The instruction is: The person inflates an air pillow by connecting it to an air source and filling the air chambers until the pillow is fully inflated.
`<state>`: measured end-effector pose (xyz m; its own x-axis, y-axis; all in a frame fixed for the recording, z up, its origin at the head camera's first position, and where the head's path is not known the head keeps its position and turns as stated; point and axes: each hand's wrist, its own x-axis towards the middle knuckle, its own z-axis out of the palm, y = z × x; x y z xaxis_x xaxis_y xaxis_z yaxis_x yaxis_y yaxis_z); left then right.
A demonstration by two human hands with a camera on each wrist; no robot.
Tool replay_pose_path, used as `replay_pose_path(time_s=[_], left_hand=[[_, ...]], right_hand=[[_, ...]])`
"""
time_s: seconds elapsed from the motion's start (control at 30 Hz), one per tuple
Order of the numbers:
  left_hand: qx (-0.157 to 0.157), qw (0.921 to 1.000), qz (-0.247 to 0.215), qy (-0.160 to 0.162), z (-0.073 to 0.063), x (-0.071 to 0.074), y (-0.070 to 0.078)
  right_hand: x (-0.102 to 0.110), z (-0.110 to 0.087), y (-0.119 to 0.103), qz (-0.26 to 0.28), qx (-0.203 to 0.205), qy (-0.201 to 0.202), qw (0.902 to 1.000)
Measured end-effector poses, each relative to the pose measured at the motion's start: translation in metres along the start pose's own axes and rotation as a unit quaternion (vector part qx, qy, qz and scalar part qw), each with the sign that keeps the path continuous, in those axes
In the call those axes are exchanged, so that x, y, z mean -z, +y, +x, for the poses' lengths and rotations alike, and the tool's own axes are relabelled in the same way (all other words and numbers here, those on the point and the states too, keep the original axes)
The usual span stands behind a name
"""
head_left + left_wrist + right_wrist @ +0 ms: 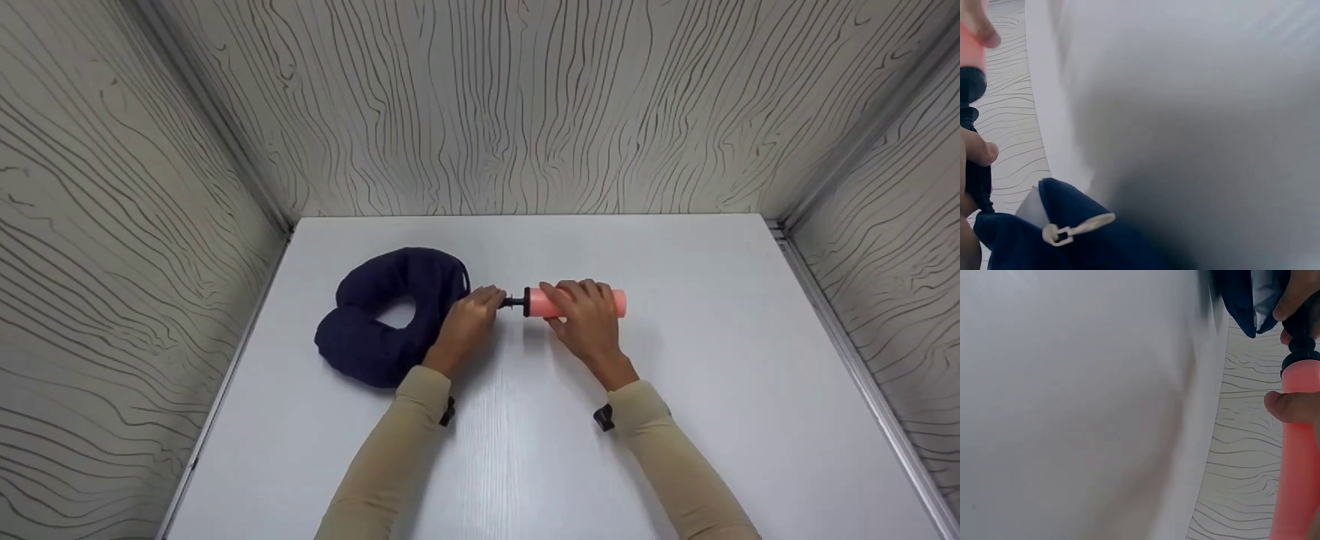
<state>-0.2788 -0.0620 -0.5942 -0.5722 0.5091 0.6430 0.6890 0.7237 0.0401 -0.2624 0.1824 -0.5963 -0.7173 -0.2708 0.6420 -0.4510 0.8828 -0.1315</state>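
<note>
A navy U-shaped neck pillow (pixel 367 352) lies on the white table, left of centre. My left hand (pixel 471 321) is at its right side, gripping the black handle (pixel 979 183) of a hand air pump. Below those fingers the handle narrows to a thin tip that meets the pillow's edge, beside an unzipped gap with pale lining (pixel 1032 209) showing. A cream zipper pull (pixel 1092 224) hangs there. My right hand (pixel 589 322) wraps round the pump's pink barrel (pixel 1300 478), thumb along its side. A short black rod (pixel 517 301) shows between handle and barrel.
The white table (pixel 720 420) meets a wood-grain patterned back wall (pixel 525 112), with similar panels at left and right. Metal strips run along the side edges. A dark cord (pixel 466 276) curves at the pillow's upper right.
</note>
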Motion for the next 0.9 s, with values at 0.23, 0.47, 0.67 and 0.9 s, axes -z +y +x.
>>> replay_pose_path(time_s=[0.23, 0.47, 0.67, 0.9], left_hand=[[-0.001, 0.9998, -0.007, -0.017, -0.001, -0.002, 0.0], [0.015, 0.9991, 0.016, -0.035, 0.003, 0.0, -0.003], [-0.004, 0.9988, 0.036, -0.031, 0.003, 0.001, -0.005], [-0.009, 0.9976, 0.056, -0.04, -0.001, 0.001, -0.011]], right_hand=[[-0.006, 0.002, -0.009, 0.002, 0.012, 0.002, 0.9999], [0.002, 0.001, 0.005, 0.002, -0.002, -0.005, 1.0], [0.013, -0.012, 0.03, 0.003, -0.02, -0.014, 0.9997], [0.027, -0.027, 0.06, 0.017, -0.048, 0.005, 0.9987]])
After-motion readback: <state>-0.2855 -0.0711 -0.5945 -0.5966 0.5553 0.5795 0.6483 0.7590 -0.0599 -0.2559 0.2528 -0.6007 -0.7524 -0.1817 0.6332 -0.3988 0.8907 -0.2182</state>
